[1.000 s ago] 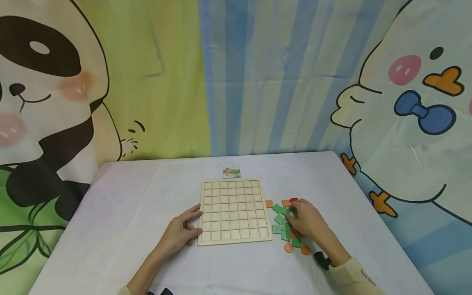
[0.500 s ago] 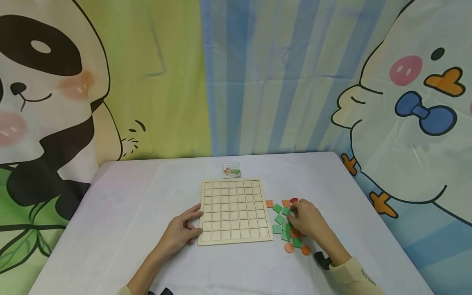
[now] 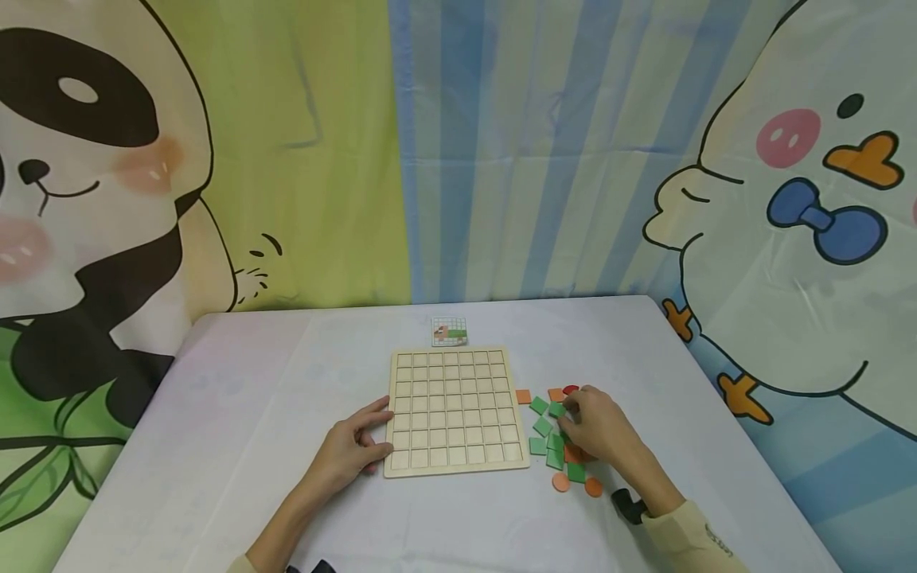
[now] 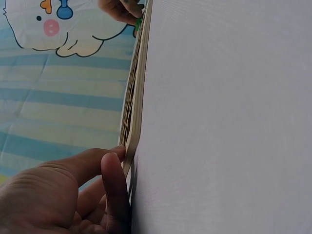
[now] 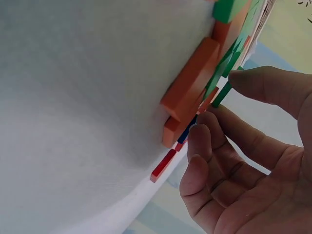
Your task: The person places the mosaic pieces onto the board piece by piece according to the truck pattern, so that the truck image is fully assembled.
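A: Hands?
B: Well apart. Left hand (image 3: 347,446) touches the wooden board (image 3: 458,414) at its left edge, index finger and thumb spaced along it, not wrapped round it. Right hand (image 3: 596,422) pinches a green tile (image 5: 226,92) between thumb and index fingertip, other fingers curled in.
A: What's changed?
B: Next to nothing over the last second. Both hands keep their spots, no piece has gone onto the board. Reads as a pause at the pile, no gain on the grid.
A: Arm pose?
B: Left forearm in from lower left, right from lower right.
A: Layout, big to small?
B: White surface (image 3: 301,382). Board flat on it, between the hands. Small picture card (image 3: 449,332) just past the board's far edge. Loose pieces right of the board: green squares (image 3: 537,446), orange squares (image 3: 523,396), orange discs (image 3: 560,482), a red piece (image 3: 571,389). Held tile is at that pile, off the board.
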A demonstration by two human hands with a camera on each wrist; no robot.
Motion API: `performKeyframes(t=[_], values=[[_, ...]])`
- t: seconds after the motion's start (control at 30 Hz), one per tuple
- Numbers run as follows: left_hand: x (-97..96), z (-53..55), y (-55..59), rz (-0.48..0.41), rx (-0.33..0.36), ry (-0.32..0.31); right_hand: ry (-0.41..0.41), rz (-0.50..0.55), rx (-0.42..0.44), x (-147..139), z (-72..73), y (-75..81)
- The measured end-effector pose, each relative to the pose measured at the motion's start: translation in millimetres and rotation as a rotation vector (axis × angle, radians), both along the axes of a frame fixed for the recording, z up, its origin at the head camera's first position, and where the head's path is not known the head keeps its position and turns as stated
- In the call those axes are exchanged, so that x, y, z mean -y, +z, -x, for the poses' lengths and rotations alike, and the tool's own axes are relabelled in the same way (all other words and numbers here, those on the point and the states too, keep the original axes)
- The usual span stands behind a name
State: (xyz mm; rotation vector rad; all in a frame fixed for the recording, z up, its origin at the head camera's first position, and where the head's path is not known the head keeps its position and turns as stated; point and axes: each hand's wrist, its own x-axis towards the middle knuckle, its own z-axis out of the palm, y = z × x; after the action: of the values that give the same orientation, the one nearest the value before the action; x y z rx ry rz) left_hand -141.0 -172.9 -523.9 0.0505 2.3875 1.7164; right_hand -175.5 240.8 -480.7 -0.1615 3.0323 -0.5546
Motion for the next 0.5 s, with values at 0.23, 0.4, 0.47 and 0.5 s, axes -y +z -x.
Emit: performKeyframes(t=[0.23, 0.4, 0.47, 0.5], values=[[-1.2, 0.2, -0.2, 0.003, 0.008, 0.016, 0.048, 0.007, -0.029, 1.9, 4.3, 3.3], [-2.0, 1.0, -0.1, 0.011, 0.010, 0.028, 0.070, 0.024, -0.031, 4.4, 6.5, 5.7], [-2.1, 0.9, -0.4, 0.010, 0.009, 0.028, 0.085, 0.029, -0.034, 5.6, 7.1, 6.6], [-2.1, 1.0, -0.6, 0.010, 0.008, 0.027, 0.091, 0.031, -0.034, 6.3, 7.4, 6.8]])
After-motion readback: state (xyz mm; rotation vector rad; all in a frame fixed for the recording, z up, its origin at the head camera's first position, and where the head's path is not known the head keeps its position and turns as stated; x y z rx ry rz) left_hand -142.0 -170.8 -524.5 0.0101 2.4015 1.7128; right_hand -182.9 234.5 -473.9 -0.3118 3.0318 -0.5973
